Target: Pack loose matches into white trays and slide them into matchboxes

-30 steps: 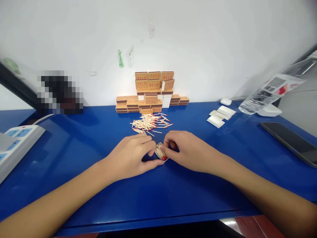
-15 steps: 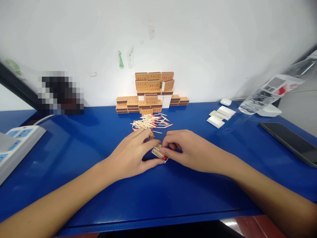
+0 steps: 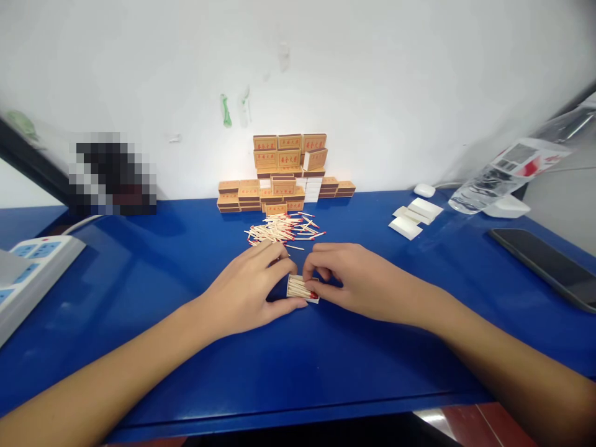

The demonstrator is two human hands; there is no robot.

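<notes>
A small white matchbox tray full of red-tipped matches lies on the blue table, between my two hands. My left hand curls round its left end, thumb below and fingers above. My right hand pinches its right end with bent fingers. Just behind the hands lies a loose heap of matches. Against the white wall stands a stack of tan matchboxes.
Several white empty trays lie at the right, near a white earbud case and a plastic bag. A dark phone lies far right. A white power strip sits at the left edge.
The tray has turned from a diagonal to lying nearly level, left to right. Both hands stayed on it, fingers shifting slightly.
</notes>
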